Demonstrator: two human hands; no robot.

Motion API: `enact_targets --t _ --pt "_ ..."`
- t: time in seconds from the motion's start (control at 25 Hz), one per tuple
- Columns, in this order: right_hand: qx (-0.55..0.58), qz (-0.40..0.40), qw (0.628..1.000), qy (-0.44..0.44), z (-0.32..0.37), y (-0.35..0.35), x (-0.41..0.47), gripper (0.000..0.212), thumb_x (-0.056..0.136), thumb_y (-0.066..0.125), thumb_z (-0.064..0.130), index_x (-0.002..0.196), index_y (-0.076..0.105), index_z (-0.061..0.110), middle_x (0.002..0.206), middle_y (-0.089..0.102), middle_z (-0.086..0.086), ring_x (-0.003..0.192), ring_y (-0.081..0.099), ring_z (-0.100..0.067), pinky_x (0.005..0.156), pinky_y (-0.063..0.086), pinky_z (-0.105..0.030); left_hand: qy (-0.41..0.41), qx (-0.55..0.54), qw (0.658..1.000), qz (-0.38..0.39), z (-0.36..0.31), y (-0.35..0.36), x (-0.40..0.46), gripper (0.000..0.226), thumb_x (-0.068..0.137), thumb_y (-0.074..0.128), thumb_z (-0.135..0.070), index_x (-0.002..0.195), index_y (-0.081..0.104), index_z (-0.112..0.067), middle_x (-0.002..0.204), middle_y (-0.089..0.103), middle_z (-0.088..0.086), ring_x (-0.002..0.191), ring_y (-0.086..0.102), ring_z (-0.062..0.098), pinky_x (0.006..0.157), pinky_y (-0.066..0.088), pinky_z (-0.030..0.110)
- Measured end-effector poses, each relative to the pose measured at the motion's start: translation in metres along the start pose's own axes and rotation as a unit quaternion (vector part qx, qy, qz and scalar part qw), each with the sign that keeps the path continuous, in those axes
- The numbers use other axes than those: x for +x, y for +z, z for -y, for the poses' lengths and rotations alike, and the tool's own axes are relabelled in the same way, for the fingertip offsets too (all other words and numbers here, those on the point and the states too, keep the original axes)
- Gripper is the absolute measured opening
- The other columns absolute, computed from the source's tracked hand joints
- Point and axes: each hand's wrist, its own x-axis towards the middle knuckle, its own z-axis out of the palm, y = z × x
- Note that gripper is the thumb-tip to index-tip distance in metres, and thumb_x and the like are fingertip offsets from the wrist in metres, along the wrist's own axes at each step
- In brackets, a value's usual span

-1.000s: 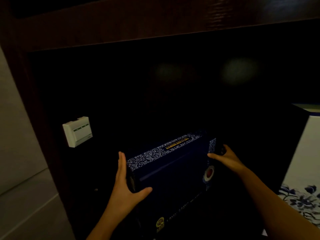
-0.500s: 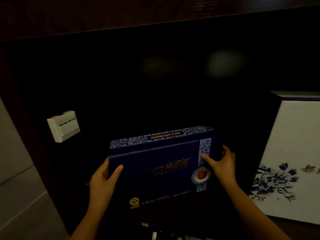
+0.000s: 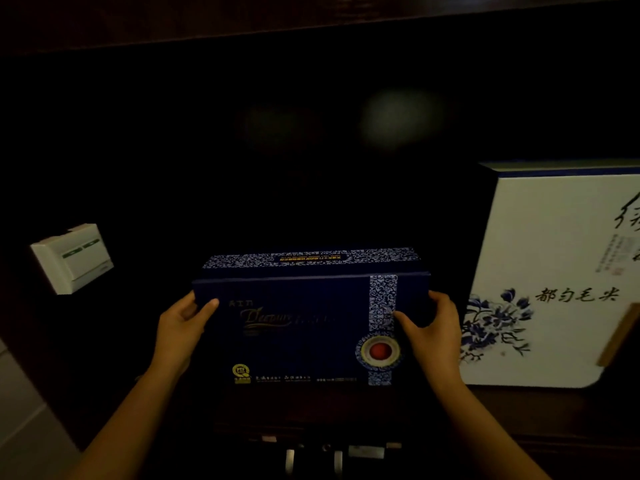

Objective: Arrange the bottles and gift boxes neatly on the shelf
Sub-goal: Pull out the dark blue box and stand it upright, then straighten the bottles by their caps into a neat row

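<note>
- Your left hand (image 3: pixel 180 327) grips the left end of the dark blue gift box (image 3: pixel 298 327): thumb lies on the front face near the top corner, the other fingers wrap behind the edge, out of sight.
- Your right hand (image 3: pixel 433 334) grips the right end: thumb on the front, over the patterned blue-and-white band, remaining fingers curled round the right edge.
- So both sets of fingers are clamped on the box, one at each end, with the box between them.
- The box stands upright, front face toward you, gold lettering in the middle, red round emblem low on the band just below your right thumb. Patterned top face is visible above your fingers.
- The box sits in the dark shelf (image 3: pixel 346 29) bay. Can't tell whether its bottom edge touches the shelf board; too dark there.
- Right of your right hand, just beside it: a white gift box (image 3: pixel 554 244) with blue flowers and black calligraphy, upright, taller than the blue one. A gap between the two boxes can't be made out.
- Left of your left hand, well apart and higher: a white wall switch (image 3: pixel 72 258) on the dark side panel.
- Below your wrists: small metallic bits, too dim to identify.
</note>
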Motion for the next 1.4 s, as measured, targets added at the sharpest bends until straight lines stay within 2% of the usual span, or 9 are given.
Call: enact_targets --t 0.2,0.48,0.64,0.8,0.96,1.08,1.2,1.32,1.4 --pt "0.027 -0.008 0.999 0.031 -0.001 -0.001 -0.005 0.054 0.073 0.076 0.019 0.118 0.048 0.011 0.114 0.062 -0.016 0.103 0.059 -0.03 0.083 0.049 -0.038 0.019 -0.01 1.0 0.013 0.003 0.0 -0.003 0.032 0.084 0.062 -0.01 0.1 0.06 -0.037 0.096 0.063 -0.016 0.083 0.058 -0.008 0.068 0.046 0.019" --pt "0.044 0.003 0.999 0.03 -0.003 -0.008 0.003 0.042 0.072 0.076 0.016 0.106 0.052 0.01 0.107 0.063 -0.013 0.09 0.056 -0.018 0.079 0.05 -0.033 0.022 0.009 0.999 0.033 0.014 -0.006 0.003 0.049 0.078 0.067 -0.006 0.119 0.055 -0.029 0.115 0.061 0.0 0.107 0.057 0.016 0.094 0.046 0.038" --pt "0.056 -0.002 0.998 0.04 -0.006 -0.007 0.001 0.036 0.074 0.075 0.019 0.102 0.055 0.01 0.105 0.065 -0.013 0.09 0.059 -0.02 0.081 0.052 -0.036 0.017 0.019 1.0 0.014 0.018 -0.006 0.001 0.05 0.077 0.069 -0.008 0.123 0.056 -0.022 0.118 0.059 -0.002 0.112 0.053 0.015 0.101 0.041 0.037" --pt "0.043 -0.001 0.998 0.053 -0.011 -0.007 -0.002 0.032 0.074 0.074 0.023 0.097 0.055 0.011 0.103 0.065 -0.015 0.094 0.062 -0.029 0.08 0.054 -0.043 0.027 0.018 0.999 -0.003 0.018 -0.001 -0.003 0.05 0.077 0.07 -0.007 0.121 0.055 -0.025 0.114 0.059 -0.006 0.1 0.055 0.004 0.099 0.041 0.034" --pt "0.022 0.0 0.998 0.055 -0.006 -0.008 -0.004 0.03 0.076 0.073 0.022 0.096 0.054 0.01 0.105 0.064 -0.017 0.098 0.061 -0.031 0.078 0.049 -0.036 0.007 0.031 0.999 -0.038 0.027 0.002 -0.002 0.048 0.077 0.071 -0.013 0.123 0.057 -0.014 0.125 0.06 0.01 0.115 0.054 0.021 0.102 0.041 0.04" --pt "0.015 0.044 0.997 0.058 -0.003 -0.014 0.002 0.032 0.078 0.071 0.02 0.103 0.055 0.009 0.109 0.064 -0.015 0.102 0.059 -0.029 0.08 0.048 -0.032 0.009 0.07 0.992 -0.106 0.033 0.013 -0.01 0.05 0.079 0.07 -0.017 0.126 0.053 -0.013 0.128 0.058 0.017 0.118 0.052 0.028 0.099 0.042 0.041" --pt "-0.002 0.103 0.994 0.038 -0.002 -0.03 0.005 0.041 0.079 0.07 0.022 0.114 0.053 0.01 0.117 0.062 -0.011 0.107 0.058 -0.025 0.086 0.047 -0.028 0.041 0.098 0.986 -0.129 0.025 0.032 -0.024 0.05 0.081 0.068 -0.017 0.127 0.051 -0.016 0.127 0.058 0.018 0.116 0.054 0.029 0.096 0.044 0.042" --pt "-0.044 0.171 0.984 0.007 -0.002 -0.054 0.006 0.046 0.081 0.068 0.026 0.121 0.05 0.012 0.12 0.06 -0.01 0.109 0.057 -0.023 0.093 0.049 -0.034 -0.006 0.125 0.982 -0.143 0.007 0.054 -0.045 0.073 0.079 0.07 -0.02 0.141 0.031 -0.017 0.143 0.042 0.018 0.129 0.043 0.036 0.105 0.039 0.051" --pt "-0.074 0.205 0.976 -0.015 -0.002 -0.072 0.004 0.048 0.081 0.067 0.03 0.123 0.048 0.014 0.121 0.059 -0.009 0.108 0.057 -0.021 0.094 0.048 -0.035 -0.021 0.126 0.985 -0.113 -0.011 0.073 -0.067 0.086 0.078 0.07 -0.022 0.146 0.018 -0.019 0.152 0.027 0.016 0.137 0.03 0.035 0.111 0.032 0.052"
